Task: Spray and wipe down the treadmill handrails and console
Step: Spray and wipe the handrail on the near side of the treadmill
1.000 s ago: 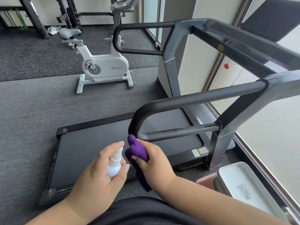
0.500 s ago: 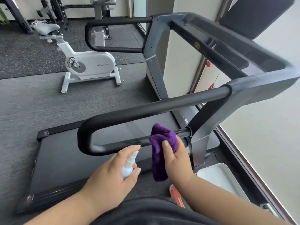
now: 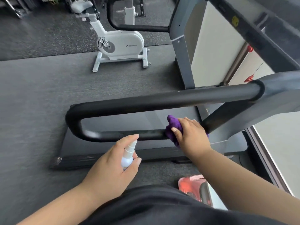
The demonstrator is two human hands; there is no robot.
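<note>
The near black handrail [image 3: 162, 99] of the treadmill loops in front of me, with a lower bar [image 3: 129, 134] running back to the grey upright. My right hand [image 3: 190, 135] grips a purple cloth [image 3: 174, 125] wrapped over that lower bar, close to its right end by the upright. Just below the bar, my left hand [image 3: 112, 168] holds a small white spray bottle [image 3: 128, 153], nozzle up, with the index finger on top. The far handrail [image 3: 138, 27] and the dark console bar [image 3: 259, 30] lie beyond.
The treadmill deck [image 3: 146, 120] lies under the rails on grey gym flooring. A white exercise bike [image 3: 120, 44] stands behind it. A red-pink object [image 3: 191, 184] and a white tray sit on the floor at my lower right. A window runs along the right side.
My right hand has slid the purple cloth rightward along the lower bar, from its left bend to near the upright. The left hand keeps the bottle close below the bar. The view shifted.
</note>
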